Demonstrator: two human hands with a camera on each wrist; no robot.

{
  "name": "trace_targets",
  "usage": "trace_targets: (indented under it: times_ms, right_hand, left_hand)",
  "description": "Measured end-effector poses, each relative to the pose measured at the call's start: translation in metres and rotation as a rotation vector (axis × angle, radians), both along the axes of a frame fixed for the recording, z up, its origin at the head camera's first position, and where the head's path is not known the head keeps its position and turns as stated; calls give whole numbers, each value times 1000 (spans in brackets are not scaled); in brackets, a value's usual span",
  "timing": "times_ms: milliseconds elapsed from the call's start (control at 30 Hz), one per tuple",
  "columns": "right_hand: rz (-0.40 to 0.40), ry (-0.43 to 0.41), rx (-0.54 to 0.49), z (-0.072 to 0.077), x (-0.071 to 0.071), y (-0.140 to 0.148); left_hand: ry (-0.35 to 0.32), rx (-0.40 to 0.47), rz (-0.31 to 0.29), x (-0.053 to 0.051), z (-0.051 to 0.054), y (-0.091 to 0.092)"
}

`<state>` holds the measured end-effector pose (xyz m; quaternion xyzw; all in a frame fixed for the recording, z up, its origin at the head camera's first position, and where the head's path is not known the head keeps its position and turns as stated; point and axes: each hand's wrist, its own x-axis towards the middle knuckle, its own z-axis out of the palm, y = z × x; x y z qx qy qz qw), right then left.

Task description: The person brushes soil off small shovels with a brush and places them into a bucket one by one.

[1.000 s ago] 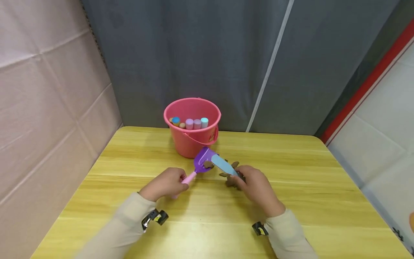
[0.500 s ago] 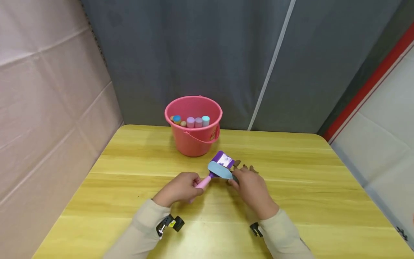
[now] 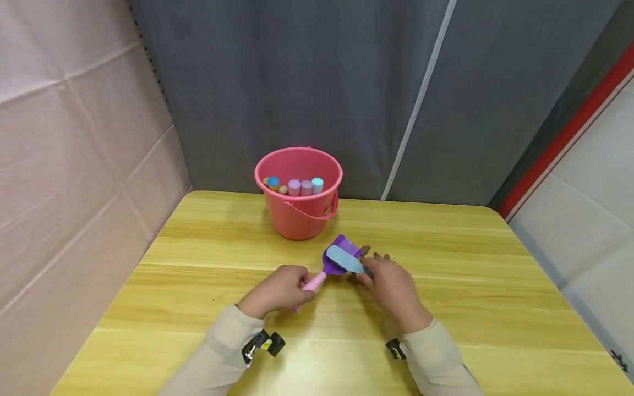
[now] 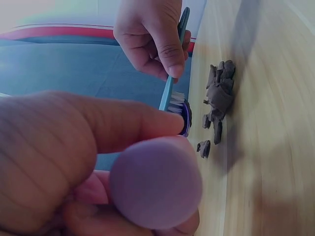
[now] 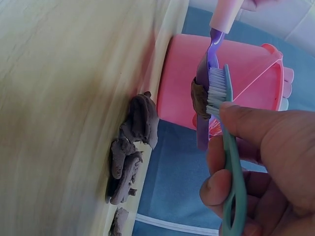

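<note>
My left hand (image 3: 279, 289) grips the pink handle of a purple toy shovel (image 3: 350, 246), its round handle end close to the left wrist camera. In my right hand (image 3: 396, 291) is a light blue brush (image 3: 344, 259), thumb and fingers around its handle. Its white bristles (image 5: 216, 88) press against the shovel's upper face. A brown clay-like lump (image 5: 199, 98) clings to the shovel's table-facing side, as the right wrist view shows. Below, more brown clay-like pieces (image 4: 220, 98) lie piled on the table; in the head view my right hand hides most of them.
A pink bucket (image 3: 297, 217) with a handle stands behind the shovel near the table's back edge. Several round-topped items with purple, blue and brown tops (image 3: 294, 187) show inside it. The wooden table (image 3: 213, 236) meets a grey curtain (image 3: 297, 71) at the back.
The shovel has moved right with my left hand, and the clay lump seen on its face is hidden from the head view. The brush has come onto the shovel, shifting along its face.
</note>
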<state>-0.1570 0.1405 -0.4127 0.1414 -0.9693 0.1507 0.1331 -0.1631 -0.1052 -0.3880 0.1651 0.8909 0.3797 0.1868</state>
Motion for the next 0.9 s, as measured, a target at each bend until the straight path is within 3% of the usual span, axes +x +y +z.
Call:
trace_targets:
  times_ms: [233,500,667,767,900]
  right_hand:
    - [-25,-11,-23,3,-1,1]
    - [-112,38,-57,-1,-5,19]
    - [-127,30,-95,0,-5,28]
    - [-75,0,-136,6,-2,25]
    - [65,-93,-147,11,3,17]
  left_hand:
    - [-33,26,-8,2,1,0]
    - [47,-25,-69,4,1,-4]
    - [-5,-12,-77,7,2,-3]
    - [-24,3,-50,8,3,-2]
    - [-11,-1,-18,7,3,-1]
